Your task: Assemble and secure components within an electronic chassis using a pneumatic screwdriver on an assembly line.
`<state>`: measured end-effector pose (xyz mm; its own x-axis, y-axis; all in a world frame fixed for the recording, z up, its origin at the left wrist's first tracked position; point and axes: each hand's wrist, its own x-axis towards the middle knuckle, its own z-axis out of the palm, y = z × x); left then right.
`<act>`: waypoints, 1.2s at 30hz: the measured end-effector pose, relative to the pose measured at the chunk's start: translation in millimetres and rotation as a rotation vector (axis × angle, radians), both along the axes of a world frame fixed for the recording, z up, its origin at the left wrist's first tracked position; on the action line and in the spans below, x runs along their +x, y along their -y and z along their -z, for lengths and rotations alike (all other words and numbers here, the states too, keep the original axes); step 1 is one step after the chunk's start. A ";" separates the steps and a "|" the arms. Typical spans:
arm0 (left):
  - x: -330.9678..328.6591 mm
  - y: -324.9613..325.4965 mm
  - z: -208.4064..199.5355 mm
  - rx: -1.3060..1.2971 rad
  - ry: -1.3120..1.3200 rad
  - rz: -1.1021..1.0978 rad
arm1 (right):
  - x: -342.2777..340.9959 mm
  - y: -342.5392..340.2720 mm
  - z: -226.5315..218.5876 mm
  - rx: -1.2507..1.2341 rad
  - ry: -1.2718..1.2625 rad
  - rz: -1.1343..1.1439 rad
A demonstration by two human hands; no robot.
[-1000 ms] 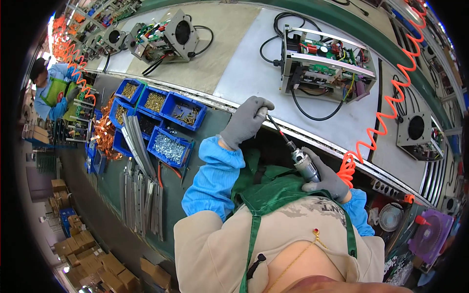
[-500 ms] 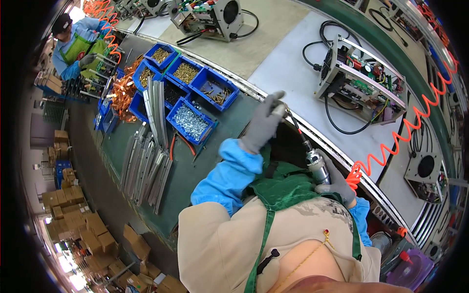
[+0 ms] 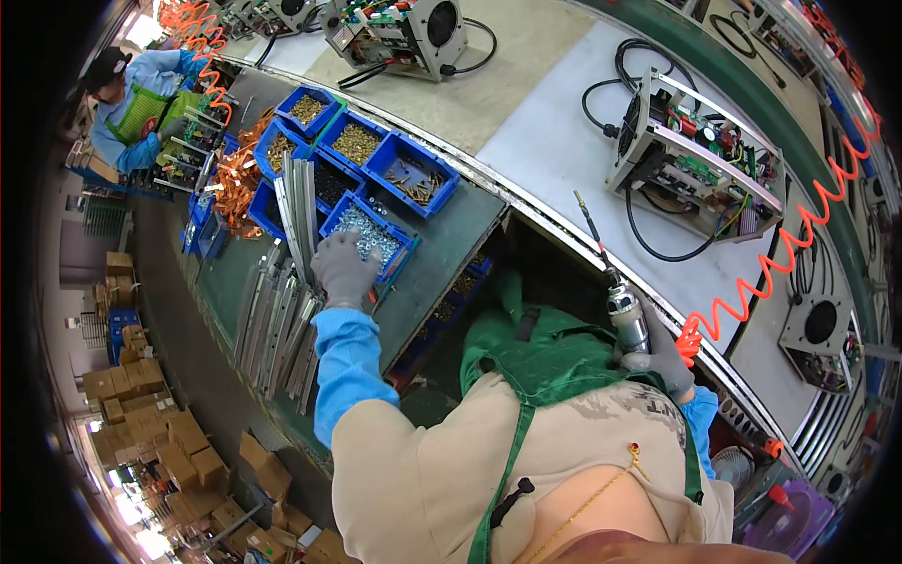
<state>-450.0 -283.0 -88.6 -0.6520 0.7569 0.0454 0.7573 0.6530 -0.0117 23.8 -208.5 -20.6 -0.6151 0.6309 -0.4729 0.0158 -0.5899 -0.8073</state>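
A gloved left hand, my left hand point(image 3: 344, 269), reaches over the near edge of a blue bin of small silver fasteners point(image 3: 368, 235). Its fingers bend downward and their tips are hidden, so I cannot tell whether they hold anything. Beside it lie long grey metal strips point(image 3: 299, 211) and partly covered red-handled pliers point(image 3: 373, 295). In front of my body, my right hand point(image 3: 658, 350) is closed around a silver power screwdriver point(image 3: 628, 318). Its long bit points up and away, with a small brass-coloured piece at the tip. A red coiled hose point(image 3: 723, 315) runs beside it.
Other blue bins point(image 3: 413, 174) hold brass-coloured and dark screws. To the right, an opened device with circuit boards point(image 3: 700, 155) sits on the pale line surface, a black cable around it. Another person point(image 3: 141, 103) works at the far left. Cardboard boxes point(image 3: 178, 442) stand lower left.
My left hand has left the screwdriver's tip and moved left to the silver fasteners. The screwdriver has shifted slightly right and its bit now shows fully. The other person leans differently.
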 end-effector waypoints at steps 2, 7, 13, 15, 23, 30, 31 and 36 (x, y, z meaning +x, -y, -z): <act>21.9 4.5 -14.2 -0.290 -0.120 0.222 | 2.3 0.6 -1.5 -0.041 0.046 0.050; 14.0 -5.2 -17.5 -0.398 -0.011 0.107 | 3.1 -1.2 2.5 -0.052 0.012 0.052; -19.1 -19.9 20.2 -0.117 -0.169 0.053 | 4.0 2.0 -1.0 -0.007 0.059 -0.028; -25.6 -25.9 26.4 -0.119 -0.149 0.034 | 10.2 3.2 0.0 0.017 0.026 -0.042; -43.0 -8.6 34.8 0.190 -0.089 -0.006 | 37.1 7.6 2.8 0.020 -0.029 0.114; -19.8 -68.1 9.6 0.512 0.037 0.034 | 44.4 -3.3 -16.9 -0.031 0.000 0.317; -15.3 -78.8 8.6 0.593 0.256 0.011 | 41.3 -6.7 -20.0 0.008 0.038 0.329; 35.2 -146.5 -24.0 0.641 0.809 0.249 | 25.2 -15.5 -11.0 0.083 0.010 0.430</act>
